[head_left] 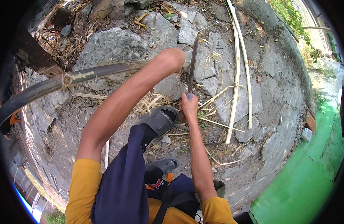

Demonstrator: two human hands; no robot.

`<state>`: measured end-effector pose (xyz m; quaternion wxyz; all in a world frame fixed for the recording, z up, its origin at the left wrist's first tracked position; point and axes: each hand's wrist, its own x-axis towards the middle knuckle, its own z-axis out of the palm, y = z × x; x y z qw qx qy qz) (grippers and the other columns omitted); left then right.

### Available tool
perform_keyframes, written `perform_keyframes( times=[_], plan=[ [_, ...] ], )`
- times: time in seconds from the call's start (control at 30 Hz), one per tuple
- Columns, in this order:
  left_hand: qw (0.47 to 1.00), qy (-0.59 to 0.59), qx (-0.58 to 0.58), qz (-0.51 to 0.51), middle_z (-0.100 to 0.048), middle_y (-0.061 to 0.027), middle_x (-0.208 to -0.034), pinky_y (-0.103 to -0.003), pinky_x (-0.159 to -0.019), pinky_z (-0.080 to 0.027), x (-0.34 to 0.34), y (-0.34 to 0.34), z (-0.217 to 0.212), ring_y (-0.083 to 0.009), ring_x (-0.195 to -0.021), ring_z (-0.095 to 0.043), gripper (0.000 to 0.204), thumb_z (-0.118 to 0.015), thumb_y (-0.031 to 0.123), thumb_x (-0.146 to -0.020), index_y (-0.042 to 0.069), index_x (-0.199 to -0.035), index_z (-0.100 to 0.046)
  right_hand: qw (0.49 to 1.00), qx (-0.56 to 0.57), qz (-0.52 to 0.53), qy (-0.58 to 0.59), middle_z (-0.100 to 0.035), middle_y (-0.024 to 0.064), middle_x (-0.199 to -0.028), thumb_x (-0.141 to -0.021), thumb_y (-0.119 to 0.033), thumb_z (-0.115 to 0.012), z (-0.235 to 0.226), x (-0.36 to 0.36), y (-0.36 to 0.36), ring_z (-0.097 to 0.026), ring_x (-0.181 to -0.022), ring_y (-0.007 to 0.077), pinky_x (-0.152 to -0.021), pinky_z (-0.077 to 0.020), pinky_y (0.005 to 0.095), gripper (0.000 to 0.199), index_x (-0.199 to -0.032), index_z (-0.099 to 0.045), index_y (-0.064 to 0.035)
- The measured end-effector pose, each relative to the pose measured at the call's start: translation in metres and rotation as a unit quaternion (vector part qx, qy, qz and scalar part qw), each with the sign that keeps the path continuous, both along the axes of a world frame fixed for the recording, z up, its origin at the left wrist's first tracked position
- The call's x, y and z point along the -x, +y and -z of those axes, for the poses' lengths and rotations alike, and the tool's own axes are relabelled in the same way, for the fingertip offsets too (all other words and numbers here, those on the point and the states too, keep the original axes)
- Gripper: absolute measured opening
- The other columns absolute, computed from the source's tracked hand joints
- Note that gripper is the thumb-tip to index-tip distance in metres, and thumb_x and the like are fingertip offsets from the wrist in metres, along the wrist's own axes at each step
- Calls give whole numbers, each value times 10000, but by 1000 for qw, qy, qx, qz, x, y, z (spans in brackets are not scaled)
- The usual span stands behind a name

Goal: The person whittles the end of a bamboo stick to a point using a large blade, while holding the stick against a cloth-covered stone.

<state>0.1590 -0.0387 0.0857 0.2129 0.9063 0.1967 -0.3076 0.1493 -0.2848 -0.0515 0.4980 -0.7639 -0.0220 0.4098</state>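
My right hand [189, 105] is closed round the lower end of a long, dark-bladed knife [193, 61], whose blade points away from me. My left arm reaches across to the far middle, and my left hand [172, 59] bends down beside the blade with its fingers hidden. A dark bamboo pole [93, 73] with a ringed joint runs in from the left and passes beneath my left forearm toward that hand. Whether the hand grips it I cannot make out. Pale curled shavings [151, 102] lie by my grey sandal [160, 119], below the knife.
Two long pale strips [236, 74] lie on the cracked stone ground right of the knife. Thin slivers [220, 123] are scattered near them. A large rock [108, 46] sits behind the pole. Green-painted ground [295, 179] is at the lower right, with a small broken block [306, 134] at its edge.
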Motion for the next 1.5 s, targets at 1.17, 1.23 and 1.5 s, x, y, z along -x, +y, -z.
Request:
perform_keyframes(
  times=[1.17, 1.23, 1.5],
  plan=[
    [992, 31, -116, -33, -792, -177, -1085, -420, -848, -629, 2, -26, -11, -317, -1023, -781, 239, -629, 135, -940, 53, -1062, -818, 994, 17, -31, -101, -595, 125, -617, -851, -207, -680, -58, 12, 21, -571, -573, 211, -607, -489, 397, 249, -796, -620, 29],
    [992, 29, -120, -30, -791, -182, -1082, -419, -841, -630, 0, -29, -14, -317, -1014, -783, 235, -632, 132, -939, 49, -1056, -818, 995, 3, -14, -101, -598, 123, -620, -853, -203, -678, -63, 11, 23, -571, -574, 209, -605, -488, 398, 245, -797, -620, 28],
    [989, 21, -145, -21, -801, -156, -1041, -405, -792, -638, 4, -35, -5, -310, -971, -793, 224, -635, 126, -951, 53, -1056, -818, 993, 25, -30, -107, -539, 101, -575, -849, -177, -671, -66, 10, 24, -508, -543, 190, -570, -457, 385, 233, -776, -590, 29]
  ],
)
